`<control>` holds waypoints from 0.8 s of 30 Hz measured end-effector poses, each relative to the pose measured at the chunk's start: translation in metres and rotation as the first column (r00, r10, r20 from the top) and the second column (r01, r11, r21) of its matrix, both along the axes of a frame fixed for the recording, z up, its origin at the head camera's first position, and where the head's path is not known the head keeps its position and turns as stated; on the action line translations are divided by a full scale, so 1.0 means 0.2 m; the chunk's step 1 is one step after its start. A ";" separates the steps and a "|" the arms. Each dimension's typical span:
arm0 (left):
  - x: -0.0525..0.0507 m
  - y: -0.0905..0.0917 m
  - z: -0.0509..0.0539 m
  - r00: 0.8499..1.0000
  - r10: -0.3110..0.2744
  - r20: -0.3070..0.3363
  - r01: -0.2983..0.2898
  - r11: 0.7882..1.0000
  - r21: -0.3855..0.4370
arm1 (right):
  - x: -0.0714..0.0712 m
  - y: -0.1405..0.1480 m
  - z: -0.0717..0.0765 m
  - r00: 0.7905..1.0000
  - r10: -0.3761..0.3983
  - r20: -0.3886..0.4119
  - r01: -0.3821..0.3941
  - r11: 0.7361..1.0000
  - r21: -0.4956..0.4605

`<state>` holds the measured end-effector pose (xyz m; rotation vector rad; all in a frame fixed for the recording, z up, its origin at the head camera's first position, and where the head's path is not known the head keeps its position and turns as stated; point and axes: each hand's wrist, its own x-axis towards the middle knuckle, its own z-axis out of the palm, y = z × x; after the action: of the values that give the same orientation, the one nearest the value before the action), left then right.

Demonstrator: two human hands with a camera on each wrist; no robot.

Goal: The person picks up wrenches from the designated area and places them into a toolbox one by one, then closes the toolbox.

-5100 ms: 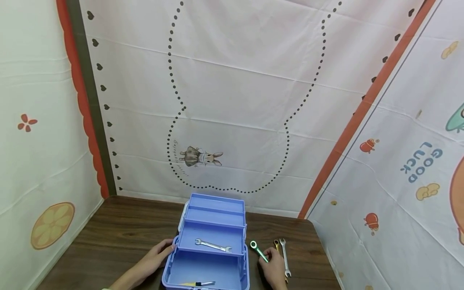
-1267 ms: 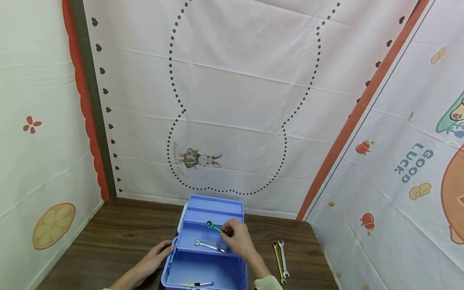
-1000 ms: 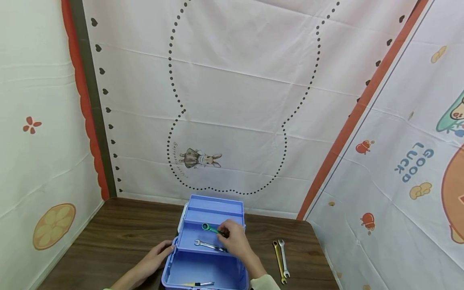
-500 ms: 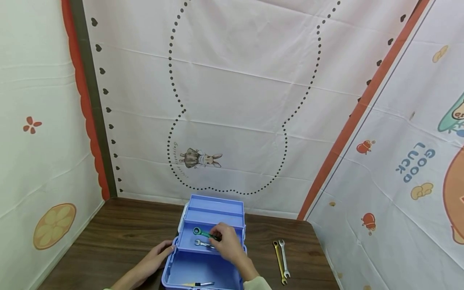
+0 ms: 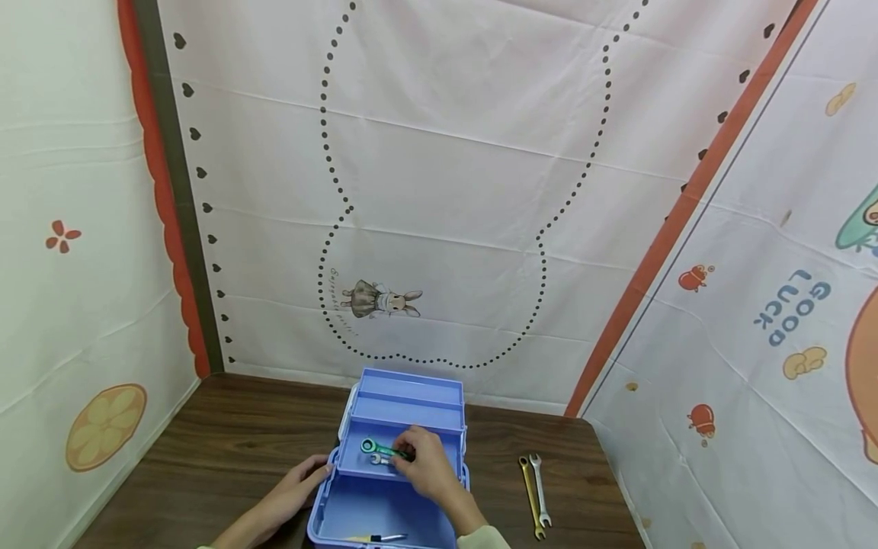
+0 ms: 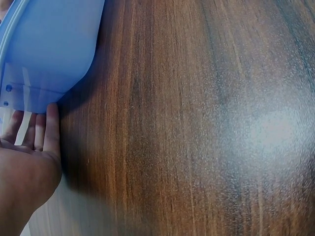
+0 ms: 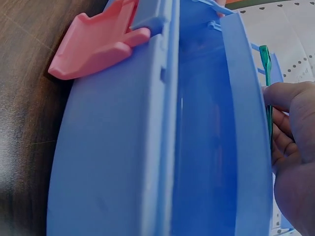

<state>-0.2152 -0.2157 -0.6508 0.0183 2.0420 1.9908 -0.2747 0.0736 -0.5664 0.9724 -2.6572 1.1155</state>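
A blue toolbox (image 5: pixel 387 503) stands unfolded on the wooden table, its upper trays tiered behind the deep base. My right hand (image 5: pixel 427 463) pinches a green ratcheting wrench (image 5: pixel 371 447) over the middle tray (image 5: pixel 350 462); its ring end points left. Just in front of it lies a silver open-end wrench (image 5: pixel 377 460), partly covered by my right hand. In the right wrist view, thumb and fingers hold the green wrench (image 7: pixel 268 66) beside the tray wall. My left hand (image 5: pixel 296 484) rests against the box's left side, fingers fairly straight along it in the left wrist view.
A yellow wrench (image 5: pixel 530 499) and another silver wrench (image 5: pixel 540 492) lie side by side on the table (image 5: pixel 576 473), right of the box. A yellow-handled tool (image 5: pixel 377 537) lies in the box's base. A pink latch (image 7: pixel 93 42) sticks out from the box. Printed cloth walls surround the table.
My right hand picked the green wrench up from the table's right, brought it over the middle tray, then moved it left and lower beside the silver wrench. My left hand stayed put.
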 end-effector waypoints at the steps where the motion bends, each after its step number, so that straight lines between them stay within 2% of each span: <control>1: 0.00 0.00 0.00 1.000 0.002 0.001 -0.002 1.000 -0.001 | 0.00 0.00 0.00 1.000 -0.001 0.008 0.001 1.000 0.000; 17: -0.01 -0.01 -0.01 1.000 0.027 0.010 -0.026 0.999 -0.019 | -0.01 -0.01 -0.05 0.998 -0.021 0.066 0.020 1.000 0.015; 24: -0.01 -0.01 -0.02 1.000 0.002 0.003 -0.002 1.000 0.007 | -0.01 0.00 -0.06 0.994 -0.024 0.103 0.024 1.000 0.002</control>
<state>-0.2170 -0.2176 -0.6552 0.0151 2.0336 1.9984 -0.2769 0.0733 -0.5783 0.9042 -2.7414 1.1911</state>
